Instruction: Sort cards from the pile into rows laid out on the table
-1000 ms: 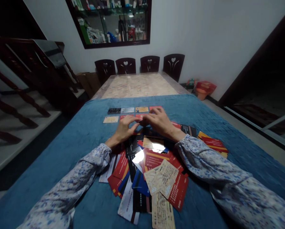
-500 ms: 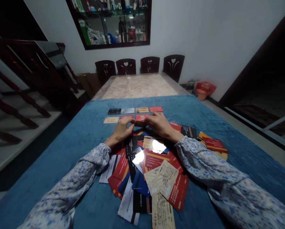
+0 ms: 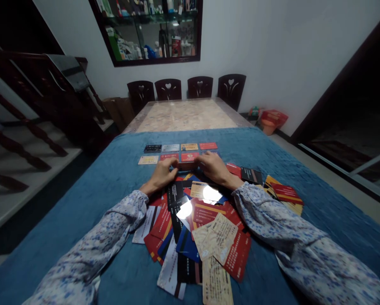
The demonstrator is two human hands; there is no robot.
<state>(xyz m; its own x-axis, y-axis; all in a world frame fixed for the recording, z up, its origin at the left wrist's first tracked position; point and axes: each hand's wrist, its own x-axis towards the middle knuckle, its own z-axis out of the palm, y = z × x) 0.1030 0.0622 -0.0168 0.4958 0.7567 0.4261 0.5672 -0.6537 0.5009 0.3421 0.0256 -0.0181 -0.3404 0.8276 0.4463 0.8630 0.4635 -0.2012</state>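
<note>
Between my two hands is a small stack of cards [image 3: 187,165], seen edge-on and dark reddish. My left hand [image 3: 165,173] pinches its left end, and my right hand [image 3: 212,167] closes on its right end. Just beyond lie two rows of cards laid face up, among them a black card [image 3: 153,148], a silver card [image 3: 170,147], an orange card [image 3: 189,147] and a cream card [image 3: 148,160]. A red card [image 3: 190,157] shows right behind the held stack. Below my hands spreads a loose pile of overlapping cards [image 3: 183,243]; my wrists rest beside it.
A blue cloth [image 3: 120,250] covers the near part of the table; the far part shows a marble-patterned top [image 3: 183,114]. More cards [image 3: 287,192] lie by my right forearm. Several dark chairs [image 3: 200,87] stand at the far end, below a wall cabinet [image 3: 154,34].
The held cards have tilted to a level, edge-on position, and my right fingers have shifted slightly down along their right end. The laid-out rows and the pile look the same.
</note>
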